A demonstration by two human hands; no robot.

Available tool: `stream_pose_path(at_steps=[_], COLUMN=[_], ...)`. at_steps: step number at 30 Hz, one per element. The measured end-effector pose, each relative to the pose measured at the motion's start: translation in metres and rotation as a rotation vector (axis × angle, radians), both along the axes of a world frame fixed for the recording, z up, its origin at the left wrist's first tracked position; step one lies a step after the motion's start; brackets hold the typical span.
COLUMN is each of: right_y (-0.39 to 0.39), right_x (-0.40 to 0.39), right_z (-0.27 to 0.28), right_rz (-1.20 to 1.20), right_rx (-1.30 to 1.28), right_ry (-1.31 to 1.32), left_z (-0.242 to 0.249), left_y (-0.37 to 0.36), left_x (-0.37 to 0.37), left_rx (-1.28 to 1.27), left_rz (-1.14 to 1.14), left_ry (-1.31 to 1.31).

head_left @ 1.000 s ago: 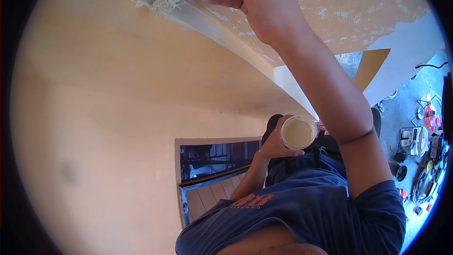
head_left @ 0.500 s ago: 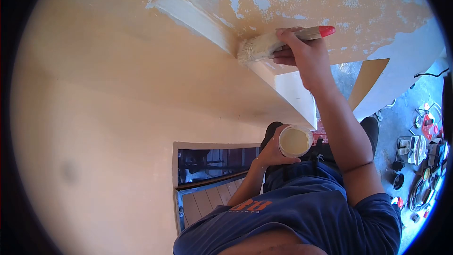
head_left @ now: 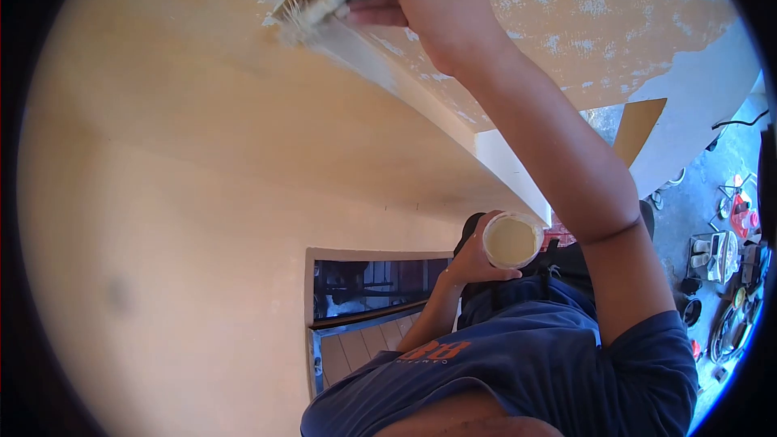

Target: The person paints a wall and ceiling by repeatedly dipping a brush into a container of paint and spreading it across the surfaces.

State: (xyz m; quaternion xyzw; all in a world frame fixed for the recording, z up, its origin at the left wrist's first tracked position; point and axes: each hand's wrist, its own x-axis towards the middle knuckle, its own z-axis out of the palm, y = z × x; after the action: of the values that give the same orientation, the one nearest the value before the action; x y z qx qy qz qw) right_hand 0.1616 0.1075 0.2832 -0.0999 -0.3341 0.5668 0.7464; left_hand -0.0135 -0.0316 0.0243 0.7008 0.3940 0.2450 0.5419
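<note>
My right hand (head_left: 433, 4) is closed around a paintbrush (head_left: 328, 2), high at the top of the view. The brush's pale, paint-coated bristles touch the wall corner (head_left: 356, 53), where a whitish strip runs beside peach-coloured paint. My fingers and the frame's top edge hide part of the handle. Close to my waist, my left hand (head_left: 471, 263) is wrapped around a round tub (head_left: 513, 241). Cream-coloured paint lies inside it, with pale smears on its rim.
A patchy peach-and-white wall surface (head_left: 583, 24) is at the upper right. Below left, a window opening (head_left: 368, 283) is set in the peach wall (head_left: 202, 275). Assorted tools and containers (head_left: 716, 255) clutter the floor at the right.
My right hand has moved the paintbrush up and to the left along the corner. The left hand and the tub have stayed almost in place.
</note>
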Motion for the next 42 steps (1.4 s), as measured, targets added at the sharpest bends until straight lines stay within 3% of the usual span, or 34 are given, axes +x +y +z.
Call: stream_pose_path(at_steps=[5, 14, 16, 20, 25, 29, 31, 35, 37, 42], right_y=[0.003, -0.013, -0.021, -0.012, -0.005, 0.001, 0.003, -0.002, -0.007, 0.000], right_x=[-0.012, -0.002, 0.015, 0.014, -0.002, -0.016, -0.023, -0.038, -0.034, -0.023], right_z=[-0.017, -0.097, -0.094, -0.056, 0.008, -0.004, -0.020, -0.033, -0.035, -0.031], right_rz=[-0.063, -0.024, -0.055, -0.127, -0.163, -0.100, -0.003, -0.011, 0.019, 0.037], right_rx=[0.137, -0.312, -0.372, -0.200, 0.098, 0.125, 0.067, 0.011, -0.086, 0.011], right_ry=[0.177, -0.035, -0.202, -0.344, -0.134, 0.100, 0.346, 0.344, 0.198, 0.302], left_z=[0.001, -0.005, -0.005, 0.000, 0.006, 0.005, 0.003, 0.001, 0.001, -0.002], left_y=[-0.001, -0.003, -0.001, 0.000, 0.000, -0.002, -0.001, -0.007, -0.010, -0.008], left_x=[-0.002, -0.010, -0.007, 0.002, 0.001, -0.007, -0.008, -0.013, -0.016, -0.012], left_rx=[-0.001, 0.041, 0.037, 0.040, 0.069, 0.093, 0.151, 0.057, 0.035, 0.021], left_rz=[0.011, 0.021, 0.010, -0.028, -0.029, 0.004, 0.001, 0.040, 0.054, 0.023], left_ry=[-0.024, 0.010, 0.015, 0.016, 0.039, 0.050, 0.066, 0.042, 0.050, 0.054])
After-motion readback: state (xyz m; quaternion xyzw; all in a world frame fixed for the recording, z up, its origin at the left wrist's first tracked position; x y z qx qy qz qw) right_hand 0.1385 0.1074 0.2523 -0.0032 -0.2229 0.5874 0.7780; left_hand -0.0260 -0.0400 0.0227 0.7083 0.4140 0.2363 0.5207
